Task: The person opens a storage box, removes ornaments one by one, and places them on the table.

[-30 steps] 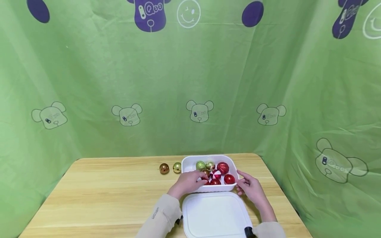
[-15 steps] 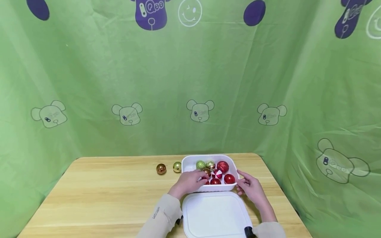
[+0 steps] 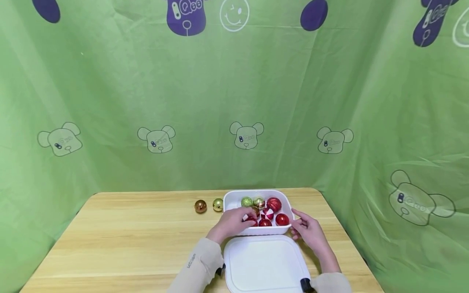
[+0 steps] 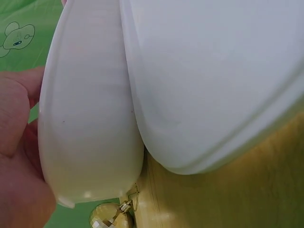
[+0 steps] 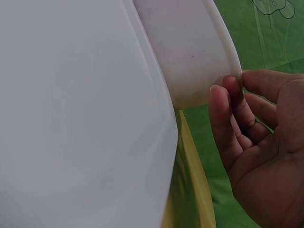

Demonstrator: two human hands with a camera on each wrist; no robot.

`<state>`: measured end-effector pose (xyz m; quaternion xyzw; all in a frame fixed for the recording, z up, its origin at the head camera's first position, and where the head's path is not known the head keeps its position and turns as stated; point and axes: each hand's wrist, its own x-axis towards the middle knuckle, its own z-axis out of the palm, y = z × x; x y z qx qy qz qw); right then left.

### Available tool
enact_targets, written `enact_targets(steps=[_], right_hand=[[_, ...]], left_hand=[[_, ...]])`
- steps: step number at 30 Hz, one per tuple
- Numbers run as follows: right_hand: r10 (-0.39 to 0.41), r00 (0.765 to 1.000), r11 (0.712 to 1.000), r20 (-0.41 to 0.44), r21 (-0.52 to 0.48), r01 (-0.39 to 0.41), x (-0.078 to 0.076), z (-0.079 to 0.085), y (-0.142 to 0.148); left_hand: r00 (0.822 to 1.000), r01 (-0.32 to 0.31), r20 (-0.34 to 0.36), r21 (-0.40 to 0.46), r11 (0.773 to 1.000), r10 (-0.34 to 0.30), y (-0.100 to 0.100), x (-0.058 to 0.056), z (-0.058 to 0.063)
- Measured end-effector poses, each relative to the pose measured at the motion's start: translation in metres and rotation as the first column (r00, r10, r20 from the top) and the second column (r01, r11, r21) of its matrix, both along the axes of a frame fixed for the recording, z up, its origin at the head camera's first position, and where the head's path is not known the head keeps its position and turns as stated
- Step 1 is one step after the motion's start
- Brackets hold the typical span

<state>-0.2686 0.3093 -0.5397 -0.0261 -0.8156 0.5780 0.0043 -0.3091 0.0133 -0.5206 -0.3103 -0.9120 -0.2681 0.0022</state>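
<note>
A white plastic box [image 3: 261, 230] holds several Christmas baubles. My left hand [image 3: 231, 223] reaches over its left side, thumb and fingers curled at a red bauble [image 3: 253, 222] in the near left corner; the fingertips are partly hidden. Close by the index finger lies a brown bauble [image 3: 255, 212]. With thumb and fingers, my right hand [image 3: 309, 232] pinches the rim at the box's near right corner, plainly so in the right wrist view. Inside are also a red-and-white striped bauble [image 3: 268, 214], a glittery green bauble [image 3: 247, 202] and plain red ones.
A white lid [image 3: 265, 264] lies flat on the wooden table [image 3: 128, 240] right in front of the box, between the forearms. Left of the box rest a gold bauble [image 3: 218, 204] and a copper-brown bauble [image 3: 200, 206]. Green cloth [image 3: 205, 162] hangs behind the table.
The striped bauble has shifted slightly right inside the box. On the table the copper-brown bauble rolled left, then a little back right. Both hands stay in nearly the same place.
</note>
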Motion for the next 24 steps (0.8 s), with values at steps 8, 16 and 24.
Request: enact_targets(steps=[8,16,24], right_hand=[[-0.001,1.0,1.0,0.006,0.007,0.001,-0.001,0.0,0.0],[-0.003,1.0,1.0,0.002,-0.001,0.003,-0.001,-0.001,0.001],[-0.01,1.0,1.0,0.015,0.011,0.01,-0.001,-0.001,0.0]], left_hand=[[1.0,0.0,-0.017,0.05,0.999,0.001,-0.003,0.002,0.001],[1.0,-0.015,-0.006,0.182,0.983,0.016,-0.005,0.001,-0.003],[0.998,-0.064,0.047,0.308,0.949,0.052,-0.011,-0.003,-0.003]])
